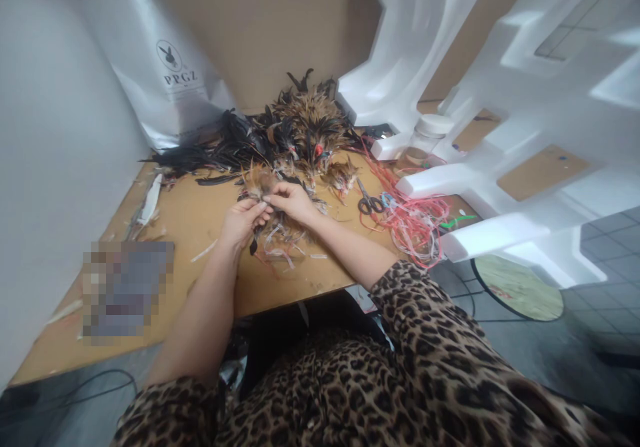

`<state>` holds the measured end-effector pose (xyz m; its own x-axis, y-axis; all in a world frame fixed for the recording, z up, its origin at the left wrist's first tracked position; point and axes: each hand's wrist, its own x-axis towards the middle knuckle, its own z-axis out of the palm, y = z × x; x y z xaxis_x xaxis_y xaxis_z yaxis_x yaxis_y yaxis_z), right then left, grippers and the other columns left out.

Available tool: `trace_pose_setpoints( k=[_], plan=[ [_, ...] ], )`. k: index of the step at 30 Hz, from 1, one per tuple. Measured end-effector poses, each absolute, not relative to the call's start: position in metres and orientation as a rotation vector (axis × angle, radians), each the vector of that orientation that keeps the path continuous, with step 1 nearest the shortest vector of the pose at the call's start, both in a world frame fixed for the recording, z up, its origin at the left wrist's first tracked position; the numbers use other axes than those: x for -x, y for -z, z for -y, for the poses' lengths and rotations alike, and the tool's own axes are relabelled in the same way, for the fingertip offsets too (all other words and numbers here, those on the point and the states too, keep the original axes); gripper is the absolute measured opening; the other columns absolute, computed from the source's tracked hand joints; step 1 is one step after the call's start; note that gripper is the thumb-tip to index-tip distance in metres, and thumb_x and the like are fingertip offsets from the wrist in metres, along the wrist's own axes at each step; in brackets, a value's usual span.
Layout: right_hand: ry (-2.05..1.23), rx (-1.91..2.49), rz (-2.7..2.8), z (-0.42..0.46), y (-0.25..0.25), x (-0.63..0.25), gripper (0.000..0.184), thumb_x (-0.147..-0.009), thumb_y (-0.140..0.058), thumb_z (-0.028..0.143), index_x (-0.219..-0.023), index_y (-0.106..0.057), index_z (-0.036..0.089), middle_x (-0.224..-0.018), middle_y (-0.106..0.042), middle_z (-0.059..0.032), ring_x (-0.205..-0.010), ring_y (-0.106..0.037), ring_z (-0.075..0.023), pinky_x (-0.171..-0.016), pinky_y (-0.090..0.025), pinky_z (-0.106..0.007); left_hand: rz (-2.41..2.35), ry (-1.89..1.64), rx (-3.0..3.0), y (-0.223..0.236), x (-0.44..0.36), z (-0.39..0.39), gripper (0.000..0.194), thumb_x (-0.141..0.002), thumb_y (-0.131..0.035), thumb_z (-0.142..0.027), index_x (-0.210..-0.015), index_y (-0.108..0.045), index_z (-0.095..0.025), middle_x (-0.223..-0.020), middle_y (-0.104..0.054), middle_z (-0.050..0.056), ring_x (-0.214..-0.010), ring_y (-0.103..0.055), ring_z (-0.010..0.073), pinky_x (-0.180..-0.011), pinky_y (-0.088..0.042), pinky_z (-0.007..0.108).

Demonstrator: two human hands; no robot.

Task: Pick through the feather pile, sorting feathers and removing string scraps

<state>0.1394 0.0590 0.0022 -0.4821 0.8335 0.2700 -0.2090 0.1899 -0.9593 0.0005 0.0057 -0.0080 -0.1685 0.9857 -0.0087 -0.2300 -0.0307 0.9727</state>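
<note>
Both hands meet over the middle of the wooden table point(200, 213). A small brown feather bunch point(257, 179) stands up between my fingers. My left hand point(246, 219) has its fingers curled round the lower end of the bunch. With thumb and forefinger my right hand point(290, 201) pinches at the same spot, close to the left fingertips. Beneath and behind the hands lie loose feathers and pale scraps point(283, 240). Farther back rests a large pile of brown and black feathers point(310, 113), with long black feathers point(200, 150) spreading to its left.
Black-handled scissors point(370, 201) lie right of my hands, beside tangled pink and white ribbon strips point(417, 223). A lidded clear jar point(431, 137) stands behind, near white foam packing point(480, 240). A silver-white bag point(155, 67) leans at back left; a blurred-out flat object point(130, 290) lies front left.
</note>
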Motion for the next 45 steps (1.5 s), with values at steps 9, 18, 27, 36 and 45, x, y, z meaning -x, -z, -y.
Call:
trace_pose_setpoints(
  k=[9, 18, 27, 36, 45],
  plan=[
    [-1.553, 0.596, 1.490, -0.061, 0.003, -0.137, 0.029, -0.062, -0.072, 0.036, -0.069, -0.054, 0.015, -0.061, -0.055, 0.0036, -0.057, -0.053, -0.0079, -0.060, -0.044, -0.022, -1.194, -1.470, -1.048, 0.011, -0.002, -0.006, 0.017, -0.061, -0.073, -0.024, -0.072, -0.067, -0.012, -0.073, -0.071, 0.008, -0.051, -0.061, 0.0088, -0.045, -0.044, 0.016],
    [-1.350, 0.612, 1.643, -0.070, -0.005, -0.146, 0.027, -0.066, -0.068, 0.039, -0.071, -0.061, 0.013, -0.064, -0.059, 0.0019, -0.060, -0.050, -0.0073, -0.062, -0.042, -0.021, -1.203, -1.473, -1.056, 0.007, -0.002, -0.005, 0.016, -0.065, -0.071, -0.027, -0.064, -0.065, -0.012, -0.064, -0.068, 0.005, -0.044, -0.052, 0.0046, -0.043, -0.040, 0.015],
    [-0.802, 0.909, 1.942, -0.102, -0.006, -0.180, 0.017, -0.073, -0.060, 0.027, -0.076, -0.068, 0.013, -0.073, -0.063, -0.0020, -0.068, -0.053, -0.0114, -0.067, -0.041, -0.024, -1.134, -1.599, -0.828, 0.002, 0.005, -0.007, 0.017, -0.065, -0.072, -0.026, -0.065, -0.062, -0.013, -0.069, -0.069, 0.004, -0.045, -0.051, 0.0028, -0.041, -0.036, 0.013],
    [-0.209, 1.077, 2.415, -0.094, 0.000, -0.178, 0.033, -0.083, -0.048, 0.021, -0.111, -0.065, 0.021, -0.105, -0.058, -0.0097, -0.101, -0.049, -0.0214, -0.088, -0.034, -0.033, -1.121, -1.586, -0.802, 0.003, 0.004, -0.007, 0.018, -0.065, -0.073, -0.025, -0.067, -0.062, -0.012, -0.068, -0.069, 0.004, -0.044, -0.053, 0.0030, -0.041, -0.038, 0.012],
    [-0.427, 1.099, 2.199, -0.101, 0.007, -0.175, 0.019, -0.079, -0.051, 0.021, -0.084, -0.069, 0.015, -0.089, -0.063, -0.0070, -0.086, -0.054, -0.0161, -0.081, -0.037, -0.027, -1.110, -1.640, -0.753, 0.006, 0.007, -0.009, 0.015, -0.066, -0.072, -0.023, -0.067, -0.062, -0.012, -0.068, -0.068, 0.003, -0.046, -0.053, 0.0025, -0.041, -0.039, 0.011]
  ],
)
